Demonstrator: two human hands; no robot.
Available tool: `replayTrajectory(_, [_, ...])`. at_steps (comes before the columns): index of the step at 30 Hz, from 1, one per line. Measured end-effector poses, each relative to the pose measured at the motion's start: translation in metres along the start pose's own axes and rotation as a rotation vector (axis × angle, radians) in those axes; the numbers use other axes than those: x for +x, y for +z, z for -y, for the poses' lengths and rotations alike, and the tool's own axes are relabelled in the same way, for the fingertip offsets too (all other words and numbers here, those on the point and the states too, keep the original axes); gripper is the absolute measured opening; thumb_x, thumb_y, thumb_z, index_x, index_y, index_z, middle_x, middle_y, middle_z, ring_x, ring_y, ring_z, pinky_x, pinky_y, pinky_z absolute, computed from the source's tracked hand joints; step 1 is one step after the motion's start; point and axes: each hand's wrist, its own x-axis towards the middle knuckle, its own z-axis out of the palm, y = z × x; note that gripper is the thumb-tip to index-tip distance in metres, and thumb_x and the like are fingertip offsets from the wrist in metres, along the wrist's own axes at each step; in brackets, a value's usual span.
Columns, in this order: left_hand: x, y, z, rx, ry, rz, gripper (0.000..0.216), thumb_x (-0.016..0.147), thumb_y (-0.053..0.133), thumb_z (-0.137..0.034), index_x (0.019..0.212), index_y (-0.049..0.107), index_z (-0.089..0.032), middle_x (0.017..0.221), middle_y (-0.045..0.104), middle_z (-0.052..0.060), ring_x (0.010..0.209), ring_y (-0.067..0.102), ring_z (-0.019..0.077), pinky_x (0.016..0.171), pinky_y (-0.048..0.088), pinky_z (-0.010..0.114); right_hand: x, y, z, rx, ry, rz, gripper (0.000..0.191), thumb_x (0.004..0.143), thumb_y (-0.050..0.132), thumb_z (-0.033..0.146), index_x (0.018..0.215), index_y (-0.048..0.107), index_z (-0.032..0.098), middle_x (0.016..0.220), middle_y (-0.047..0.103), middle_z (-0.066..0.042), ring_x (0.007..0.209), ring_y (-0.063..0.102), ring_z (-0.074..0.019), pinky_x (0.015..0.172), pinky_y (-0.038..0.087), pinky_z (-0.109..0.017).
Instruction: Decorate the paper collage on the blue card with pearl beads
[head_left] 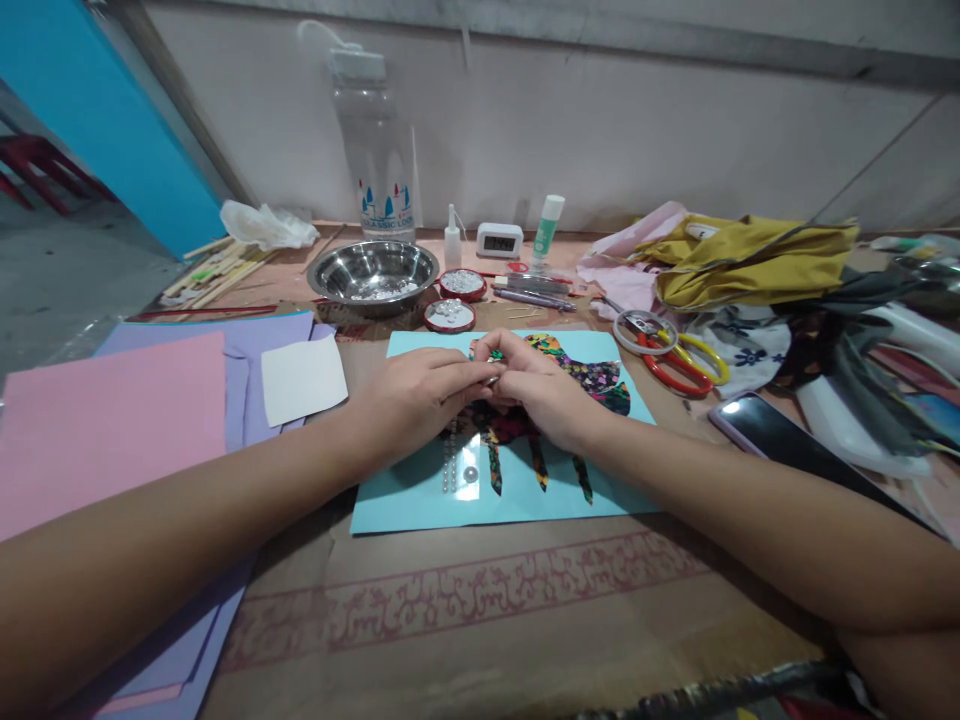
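Observation:
My left hand [420,395] and my right hand [544,390] meet fingertip to fingertip over a turquoise sheet of paper [412,512]. Both are closed in a pinch around something tiny and shiny, mostly hidden by the fingers. Beneath them, dark floral fabric pieces [600,378] lie on the sheet, with narrow pointed strips [539,466] below. A clear strip with rows of pearl-like beads and a round grey piece [470,474] lies on the sheet under my left hand. My hands cover the middle of the fabric shape.
Behind the sheet stand a steel bowl [322,285], red-rimmed lids of beads [450,322], a small bottle [452,245], a timer [499,241] and a glue stick [549,228]. Coloured papers [112,430] lie left; scissors [679,372], cloth [750,262] and a phone [795,450] right.

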Motion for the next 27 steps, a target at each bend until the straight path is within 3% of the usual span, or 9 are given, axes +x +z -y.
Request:
replayTrajectory(5, [0.0006,0.0002,0.0010,-0.168,-0.118,-0.011,0.022,0.095,0.057,-0.024,0.108,0.074,-0.019,0.093,0.077,0.006,0.079,0.071,0.0152,0.072,0.055,0.025,0.0002,0.0007,0.0006,-0.001,-0.009,-0.005,0.025,0.066,0.051,0.016,0.090,0.044,0.021,0.060,0.037,0.009,0.052,0.031,-0.0091,0.052,0.021,-0.024])
replayTrajectory(12, [0.0014,-0.0018,0.0014,-0.373,-0.297,0.012,0.019,0.091,0.065,-0.025,0.106,0.076,-0.021,0.099,0.078,0.002,0.084,0.072,0.0148,0.078,0.054,0.023,-0.0004,-0.0012,0.0021,0.007,-0.009,0.017,0.022,0.075,0.053,0.022,0.096,0.046,0.020,0.058,0.039,0.010,0.053,0.033,-0.0094,0.053,0.025,-0.024])
replayTrajectory(27, [0.0031,-0.0016,0.0019,-0.272,-0.214,0.042,0.021,0.092,0.061,-0.024,0.109,0.073,-0.019,0.092,0.076,0.003,0.079,0.069,0.0155,0.070,0.050,0.025,0.0021,-0.0024,0.0021,0.067,0.027,-0.004,0.022,0.071,0.050,0.015,0.093,0.047,0.021,0.061,0.044,0.008,0.053,0.034,-0.0094,0.052,0.023,-0.023])
